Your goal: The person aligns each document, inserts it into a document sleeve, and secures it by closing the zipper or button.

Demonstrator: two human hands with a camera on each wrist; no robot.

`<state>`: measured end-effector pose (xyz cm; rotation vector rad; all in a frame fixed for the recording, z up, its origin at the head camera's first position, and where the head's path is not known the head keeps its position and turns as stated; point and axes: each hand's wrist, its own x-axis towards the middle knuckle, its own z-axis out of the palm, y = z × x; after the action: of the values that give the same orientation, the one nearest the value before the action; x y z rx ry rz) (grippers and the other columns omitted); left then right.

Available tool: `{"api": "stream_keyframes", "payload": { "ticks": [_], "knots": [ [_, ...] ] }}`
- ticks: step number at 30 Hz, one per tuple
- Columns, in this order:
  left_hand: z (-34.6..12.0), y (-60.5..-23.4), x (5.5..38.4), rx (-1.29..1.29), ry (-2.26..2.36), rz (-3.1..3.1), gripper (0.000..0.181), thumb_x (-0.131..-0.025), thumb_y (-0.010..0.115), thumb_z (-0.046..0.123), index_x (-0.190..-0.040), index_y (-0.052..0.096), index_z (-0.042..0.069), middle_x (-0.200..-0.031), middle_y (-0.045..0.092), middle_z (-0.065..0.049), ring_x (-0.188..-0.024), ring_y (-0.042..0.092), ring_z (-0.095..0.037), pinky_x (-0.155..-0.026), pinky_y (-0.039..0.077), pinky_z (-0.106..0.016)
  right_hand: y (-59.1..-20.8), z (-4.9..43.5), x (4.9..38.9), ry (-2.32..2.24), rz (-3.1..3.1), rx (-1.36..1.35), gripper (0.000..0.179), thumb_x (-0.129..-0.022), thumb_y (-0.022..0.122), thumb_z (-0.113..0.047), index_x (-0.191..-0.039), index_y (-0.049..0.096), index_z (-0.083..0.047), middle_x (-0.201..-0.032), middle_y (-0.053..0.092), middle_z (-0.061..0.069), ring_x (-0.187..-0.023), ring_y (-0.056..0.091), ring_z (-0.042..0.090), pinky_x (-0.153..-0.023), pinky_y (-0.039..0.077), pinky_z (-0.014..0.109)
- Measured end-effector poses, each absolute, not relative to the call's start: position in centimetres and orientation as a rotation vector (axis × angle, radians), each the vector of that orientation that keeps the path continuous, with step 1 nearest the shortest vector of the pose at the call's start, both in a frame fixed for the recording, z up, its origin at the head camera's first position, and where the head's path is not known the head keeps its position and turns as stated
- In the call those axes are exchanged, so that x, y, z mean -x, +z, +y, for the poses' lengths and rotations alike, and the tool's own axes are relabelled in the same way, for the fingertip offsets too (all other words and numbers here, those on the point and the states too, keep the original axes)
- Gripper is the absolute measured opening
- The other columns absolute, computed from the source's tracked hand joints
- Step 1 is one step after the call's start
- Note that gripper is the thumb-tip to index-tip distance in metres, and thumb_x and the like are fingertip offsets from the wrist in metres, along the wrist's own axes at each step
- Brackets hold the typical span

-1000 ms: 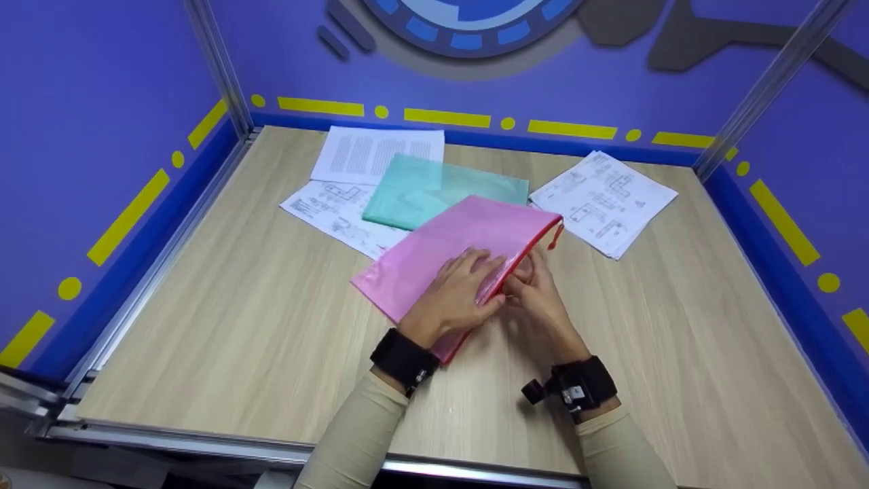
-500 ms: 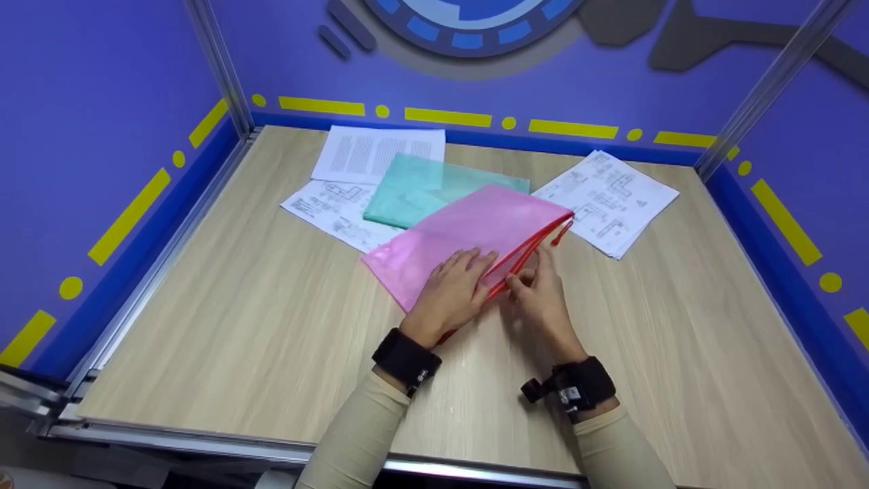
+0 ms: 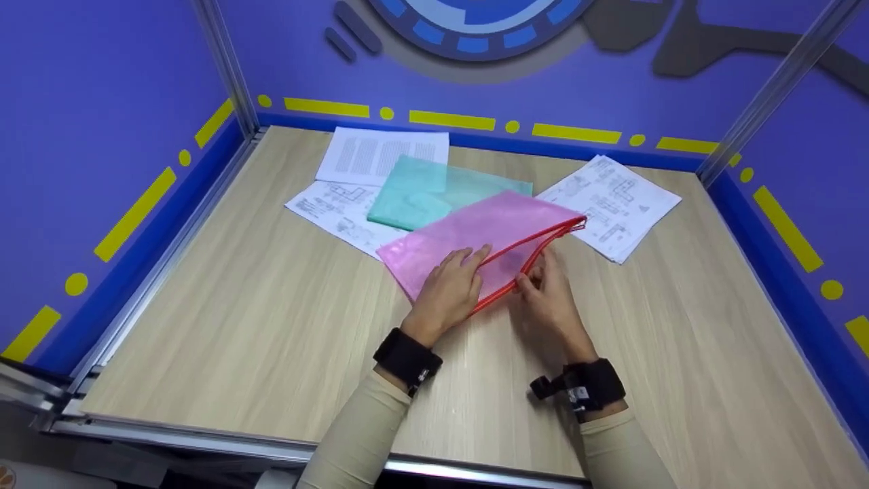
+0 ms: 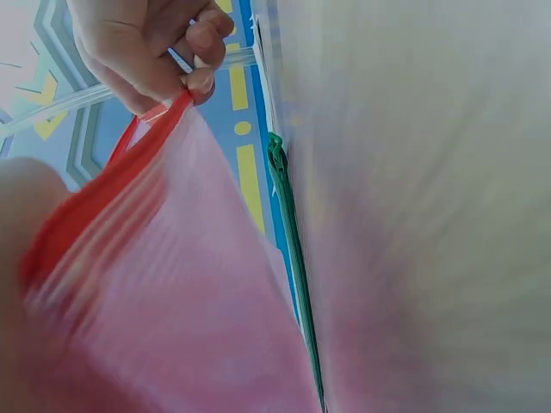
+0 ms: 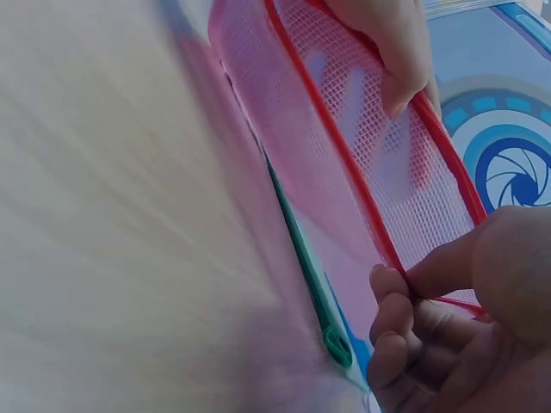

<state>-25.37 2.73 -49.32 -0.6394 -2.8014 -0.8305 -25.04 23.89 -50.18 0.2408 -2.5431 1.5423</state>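
Note:
A pink mesh zipper pouch with red zip edges is tilted up in front of me, its mouth gaping toward the right. My left hand lies along its upper side; the right wrist view shows that thumb over one red edge, with fingers behind the mesh. At the other red edge, my right hand pinches the rim between thumb and index finger, the remaining fingers curled. Through the mouth, only the pouch's mesh inner side shows in the right wrist view.
Behind the pink pouch lies a green zipper pouch, partly over a text sheet and a sheet of drawings. More drawing sheets lie at the back right. Blue panels stand along the table's back and sides.
The pouch's red edges have parted and its mouth has widened. The pouch has shifted right, and the right hand has changed its hold along the zip edge.

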Motion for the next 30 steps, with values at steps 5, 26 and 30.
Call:
{"api": "stream_keyframes", "payload": {
  "ticks": [5, 26, 30],
  "knots": [
    [2.4, -49.4, 25.8, 0.514, -0.911, -2.652, 0.049, -0.11, 0.051, 0.017, -0.159, 0.05, 0.018, -0.142, 0.064, -0.018, -0.132, 0.062, -0.031, -0.107, 0.052, -0.048, -49.8, 24.3, 25.3, 1.259, -2.559, -0.279, 0.029, -0.107, 0.066, -0.019, -0.132, 0.067, -0.006, -0.087, 0.072, 0.012, -0.077, 0.066, 0.023, -0.066, 0.051, 0.031],
    [2.2, -49.3, 26.4, 0.339, -0.929, -2.622, 0.046, -0.11, 0.051, 0.017, -0.155, 0.056, 0.016, -0.15, 0.057, -0.019, -0.141, 0.053, -0.032, -0.114, 0.045, -0.05, -50.9, 38.6, 28.9, 0.643, -2.998, -0.093, 0.075, -0.108, 0.055, -0.052, -0.156, 0.044, 0.005, -0.153, 0.045, 0.037, -0.141, 0.039, 0.059, -0.109, 0.029, 0.074],
    [2.1, -49.4, 26.4, 0.352, -0.967, -2.64, 0.046, -0.11, 0.051, 0.016, -0.155, 0.055, 0.014, -0.152, 0.055, -0.021, -0.143, 0.051, -0.033, -0.117, 0.043, -0.049, -50.7, 38.6, 28.2, 0.618, -3.014, -0.04, 0.072, -0.107, 0.059, -0.046, -0.155, 0.045, 0.006, -0.152, 0.044, 0.039, -0.137, 0.038, 0.062, -0.103, 0.032, 0.077]
  ]
}}
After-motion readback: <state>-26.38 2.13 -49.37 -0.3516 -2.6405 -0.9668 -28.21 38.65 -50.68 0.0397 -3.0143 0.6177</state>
